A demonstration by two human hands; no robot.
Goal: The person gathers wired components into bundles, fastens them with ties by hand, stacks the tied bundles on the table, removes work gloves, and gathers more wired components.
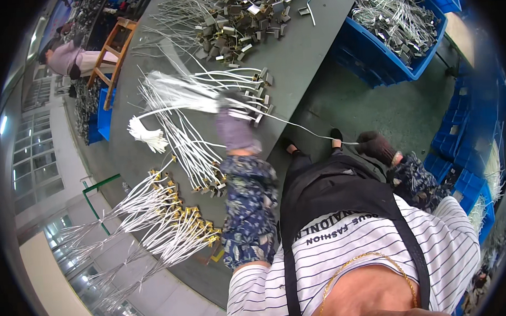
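Note:
My left hand [235,128], in a greyish-purple glove, is over the grey table and blurred at the fingers. It appears closed on a bundle of white cables [187,96], also smeared by motion. Small metal-boxed cable ends [260,96] lie just past the fingers. A single thin white cable [302,129] runs from beside the left hand across the table edge to my right hand [377,147]. That hand, in a dark glove, is closed on the cable's end, out over the floor. Near the left hand lies a tied bunch of white cable tips [146,135].
More white cables with metal ends [200,165] and cables with yellow ends [179,210] lie on the grey table [294,50]. A heap of metal-ended cables [237,25] sits farther back. Blue crates [366,51] stand at right. A wooden frame [111,60] and another person [74,57] are far left.

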